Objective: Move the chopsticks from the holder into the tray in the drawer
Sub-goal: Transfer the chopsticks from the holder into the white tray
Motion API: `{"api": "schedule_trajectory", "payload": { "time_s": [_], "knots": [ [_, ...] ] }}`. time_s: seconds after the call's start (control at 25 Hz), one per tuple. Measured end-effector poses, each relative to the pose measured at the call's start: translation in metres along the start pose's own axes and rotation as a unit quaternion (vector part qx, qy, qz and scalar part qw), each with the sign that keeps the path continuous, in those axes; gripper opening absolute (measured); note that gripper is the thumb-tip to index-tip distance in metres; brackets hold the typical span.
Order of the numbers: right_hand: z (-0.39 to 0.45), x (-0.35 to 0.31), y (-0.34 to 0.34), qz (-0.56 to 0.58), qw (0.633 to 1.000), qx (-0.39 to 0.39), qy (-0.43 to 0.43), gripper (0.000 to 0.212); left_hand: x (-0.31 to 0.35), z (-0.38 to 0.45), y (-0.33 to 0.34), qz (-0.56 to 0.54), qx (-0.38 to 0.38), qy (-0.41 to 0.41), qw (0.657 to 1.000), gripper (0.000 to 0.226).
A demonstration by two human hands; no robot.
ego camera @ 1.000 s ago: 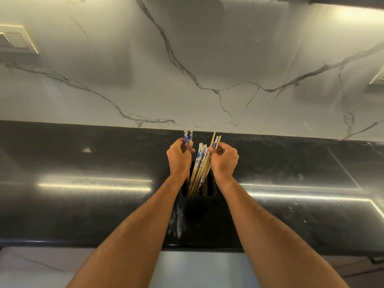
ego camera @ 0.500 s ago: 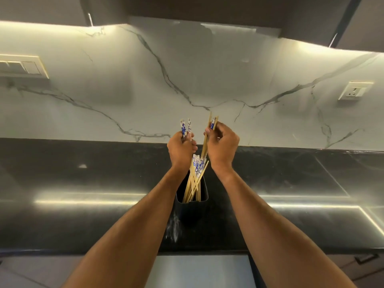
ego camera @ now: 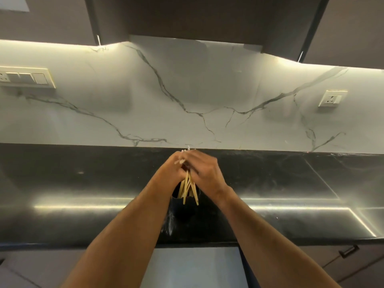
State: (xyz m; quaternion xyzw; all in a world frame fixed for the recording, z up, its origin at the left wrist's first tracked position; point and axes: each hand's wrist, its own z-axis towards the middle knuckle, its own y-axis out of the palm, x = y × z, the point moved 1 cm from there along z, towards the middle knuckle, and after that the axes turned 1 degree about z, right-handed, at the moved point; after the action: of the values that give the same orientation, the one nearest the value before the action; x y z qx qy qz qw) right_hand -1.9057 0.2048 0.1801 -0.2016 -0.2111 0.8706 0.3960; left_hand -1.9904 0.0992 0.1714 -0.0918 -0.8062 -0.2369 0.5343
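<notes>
both hands bunched together right above the black holder [ego camera: 185,206] on the dark countertop [ego camera: 83,194], left hand [ego camera: 169,170] and right hand [ego camera: 204,169] wrapped round one bundle of chopsticks [ego camera: 188,189]. bundle mostly lifted, lower tips hanging at the holder's rim, upper ends poking out past the knuckles. marble backsplash [ego camera: 145,100] behind, blurry at the fingers.

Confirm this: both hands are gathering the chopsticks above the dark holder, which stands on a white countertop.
Not quite. The head view shows the countertop is black; only the marble wall behind it is white. The rest holds: the left hand and right hand grip the chopsticks above the dark holder.
</notes>
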Motion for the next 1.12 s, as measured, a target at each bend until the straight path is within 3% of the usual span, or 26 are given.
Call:
{"api": "schedule_trajectory", "payload": {
  "time_s": [0.04, 0.12, 0.2, 0.52, 0.84, 0.96, 1.12],
  "knots": [
    [-0.01, -0.003, 0.001, -0.031, 0.998, -0.038, -0.041, 0.026, -0.003, 0.001, -0.007, 0.005, 0.003, -0.015, 1.0, 0.019],
    [-0.029, -0.008, 0.002, -0.077, 0.988, -0.099, -0.092, 0.035, -0.002, 0.011, -0.007, -0.003, 0.023, -0.096, 0.995, 0.03],
    [-0.043, -0.009, 0.001, -0.08, 0.982, -0.138, -0.107, 0.032, -0.005, 0.015, 0.002, -0.059, -0.017, -0.14, 0.988, 0.039],
    [-0.071, -0.004, 0.001, -0.114, 0.972, -0.156, -0.136, 0.024, -0.019, 0.012, 0.005, -0.09, -0.075, -0.1, 0.988, 0.034],
    [-0.082, 0.005, -0.006, -0.131, 0.97, -0.16, -0.132, 0.035, -0.043, 0.023, 0.002, -0.093, 0.031, -0.053, 0.994, 0.031],
    [-0.087, 0.009, -0.009, -0.102, 0.979, -0.155, -0.083, 0.041, -0.048, 0.022, 0.003, -0.074, 0.034, -0.026, 0.996, 0.029],
    [-0.075, 0.019, -0.015, -0.009, 0.988, 0.003, 0.152, 0.028, -0.058, 0.015, 0.006, -0.023, -0.01, -0.001, 1.0, 0.034]
  ]
}}
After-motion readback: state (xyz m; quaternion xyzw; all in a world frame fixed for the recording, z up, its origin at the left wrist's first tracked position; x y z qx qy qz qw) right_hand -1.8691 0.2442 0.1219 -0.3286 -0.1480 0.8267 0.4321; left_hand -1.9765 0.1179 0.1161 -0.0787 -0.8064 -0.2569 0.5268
